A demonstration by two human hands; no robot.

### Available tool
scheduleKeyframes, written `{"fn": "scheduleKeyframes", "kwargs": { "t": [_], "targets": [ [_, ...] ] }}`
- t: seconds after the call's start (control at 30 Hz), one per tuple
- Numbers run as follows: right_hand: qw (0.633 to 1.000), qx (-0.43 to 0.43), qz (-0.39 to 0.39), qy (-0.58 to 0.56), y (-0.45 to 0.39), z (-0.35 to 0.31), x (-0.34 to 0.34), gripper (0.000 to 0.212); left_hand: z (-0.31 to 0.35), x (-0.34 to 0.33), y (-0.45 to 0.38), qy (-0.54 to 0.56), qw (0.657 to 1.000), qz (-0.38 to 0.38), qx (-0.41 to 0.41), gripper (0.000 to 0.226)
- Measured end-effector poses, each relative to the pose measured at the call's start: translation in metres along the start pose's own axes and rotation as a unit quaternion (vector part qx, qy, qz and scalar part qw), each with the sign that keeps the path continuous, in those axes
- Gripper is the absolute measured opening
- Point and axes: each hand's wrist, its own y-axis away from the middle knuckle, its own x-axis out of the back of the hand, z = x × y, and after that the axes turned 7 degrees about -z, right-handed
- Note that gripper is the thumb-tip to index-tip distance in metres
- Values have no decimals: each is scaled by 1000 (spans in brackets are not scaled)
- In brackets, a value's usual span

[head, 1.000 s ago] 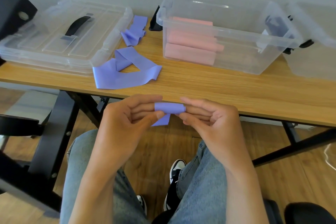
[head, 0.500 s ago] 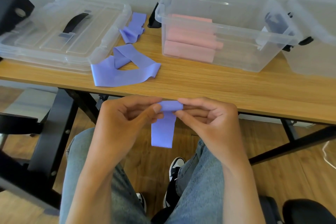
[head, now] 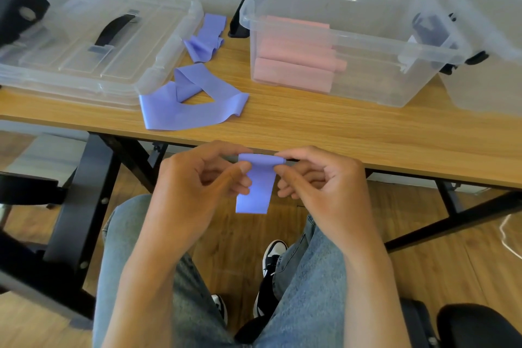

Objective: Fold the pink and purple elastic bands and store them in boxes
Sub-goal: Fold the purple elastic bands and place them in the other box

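A purple elastic band (head: pixel 257 183) hangs below the table's front edge, its top rolled over. My left hand (head: pixel 195 186) pinches the band's top left corner and my right hand (head: pixel 316 181) pinches its top right corner. Two more purple bands lie loose on the table: a big twisted purple band (head: pixel 195 104) near the front and a smaller crumpled purple band (head: pixel 207 39) behind it. Folded pink bands (head: pixel 293 62) are stacked inside a clear open box (head: pixel 423 48). A dark folded band (head: pixel 429 28) shows through the right end of that box.
A clear box lid with a black handle (head: pixel 93 39) lies at the table's left. A second clear box (head: pixel 491 45) stands at the far right. The wooden table (head: pixel 353 133) has black legs; a black chair (head: pixel 25 186) is at the left.
The short rolled band between my hands has unrolled, so a longer strip now hangs down from my fingers. Both hands stay in front of the table edge.
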Motion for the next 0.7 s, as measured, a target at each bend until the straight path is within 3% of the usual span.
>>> {"fn": "scheduleKeyframes", "kwargs": {
  "t": [0.13,0.3,0.53,0.7],
  "targets": [
    [998,-1,0,-60,0,-2,0,21,3,-2,2,33,999,-23,-9,19],
    [993,13,9,-119,0,-6,2,15,8,-5,2,103,995,6,-12,16],
    [999,4,5,-44,-1,1,4,32,2,1,0,38,999,-6,-6,29],
    [1000,4,10,11,-1,4,3,19,-1,-1,-1,22,1000,-7,9,16]
  ]
}}
